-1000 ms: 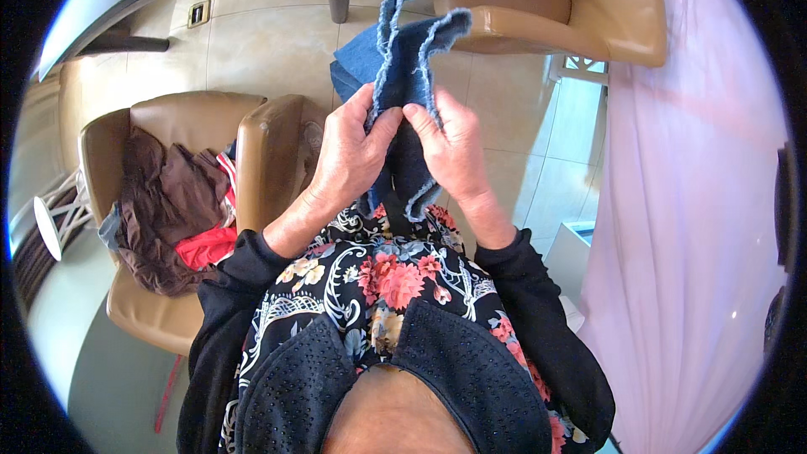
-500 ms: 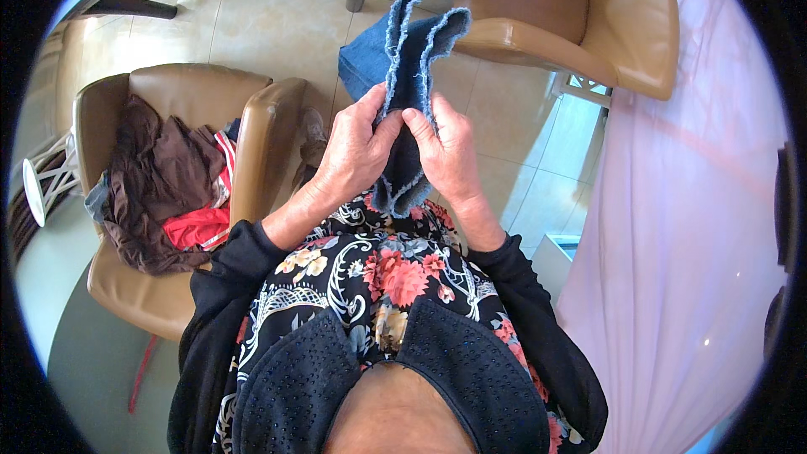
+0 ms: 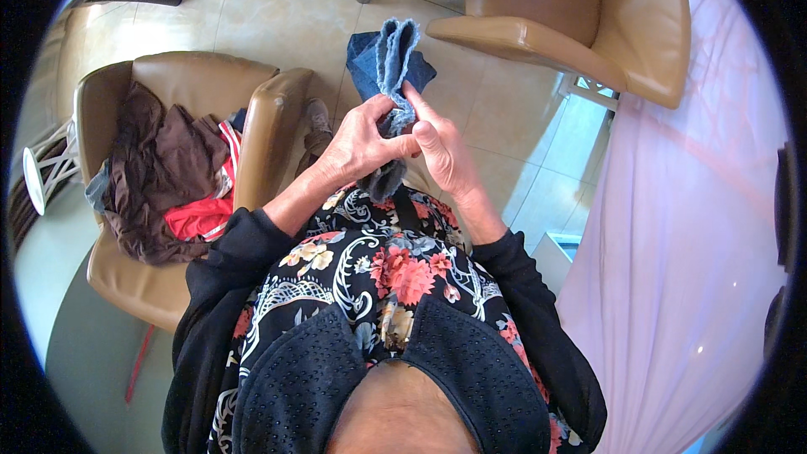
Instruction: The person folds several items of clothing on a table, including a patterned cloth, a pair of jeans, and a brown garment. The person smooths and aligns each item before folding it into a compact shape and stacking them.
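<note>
Blue denim with a pale frayed edge [image 3: 390, 59] hangs in front of my lap, its open end gathered into narrow folds. Its kind of garment cannot be made out. My left hand [image 3: 363, 141] is closed on the folded edge, thumb reaching across toward the right. At the denim's right side, my right hand [image 3: 445, 151] has its index finger laid along the frayed edge and its thumb tip close to my left thumb. Its other fingers are mostly hidden. Below the hands, a darker end of the denim rests near my floral black dress [image 3: 403, 273].
A tan armchair [image 3: 273, 139] at the left holds a heap of brown and red clothes [image 3: 172, 168]. Another tan armchair [image 3: 643, 29] stands at the far right. Sheer pinkish fabric [image 3: 672, 227] drapes down the right side over tiled floor [image 3: 504, 130].
The denim's spread opening has been drawn together into narrow folds and its top sits lower. My right hand has shifted slightly, and its index finger now stretches along the edge.
</note>
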`<state>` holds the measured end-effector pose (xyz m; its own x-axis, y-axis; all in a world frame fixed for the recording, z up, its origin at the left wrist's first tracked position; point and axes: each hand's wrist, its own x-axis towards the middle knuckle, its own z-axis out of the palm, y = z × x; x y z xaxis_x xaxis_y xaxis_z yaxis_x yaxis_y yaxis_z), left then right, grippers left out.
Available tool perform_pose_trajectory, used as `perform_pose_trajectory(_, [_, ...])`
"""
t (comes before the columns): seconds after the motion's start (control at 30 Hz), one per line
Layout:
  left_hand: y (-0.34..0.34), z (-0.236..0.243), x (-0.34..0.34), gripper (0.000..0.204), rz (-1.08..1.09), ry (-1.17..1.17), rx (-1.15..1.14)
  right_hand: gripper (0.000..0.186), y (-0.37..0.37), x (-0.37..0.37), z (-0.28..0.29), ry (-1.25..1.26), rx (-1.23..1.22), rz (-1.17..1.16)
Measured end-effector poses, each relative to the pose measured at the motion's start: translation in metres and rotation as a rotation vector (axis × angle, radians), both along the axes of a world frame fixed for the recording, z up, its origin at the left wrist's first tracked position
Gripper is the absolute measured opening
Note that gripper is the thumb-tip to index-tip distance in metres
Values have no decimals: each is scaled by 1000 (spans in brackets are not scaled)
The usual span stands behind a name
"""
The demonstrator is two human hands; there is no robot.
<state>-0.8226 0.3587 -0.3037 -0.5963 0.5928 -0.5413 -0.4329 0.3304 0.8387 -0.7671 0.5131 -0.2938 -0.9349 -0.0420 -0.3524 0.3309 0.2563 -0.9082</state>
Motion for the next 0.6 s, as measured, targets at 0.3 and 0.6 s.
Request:
perform_pose_trajectory(0.3, [6, -28, 22, 27, 122, -55, 181, 68, -1, 5, -17, -261, -355, -54])
perform_pose_trajectory(0.6, [13, -36, 51, 16, -271, -345, 212, 51, 13, 12, 1, -615, -502, 176])
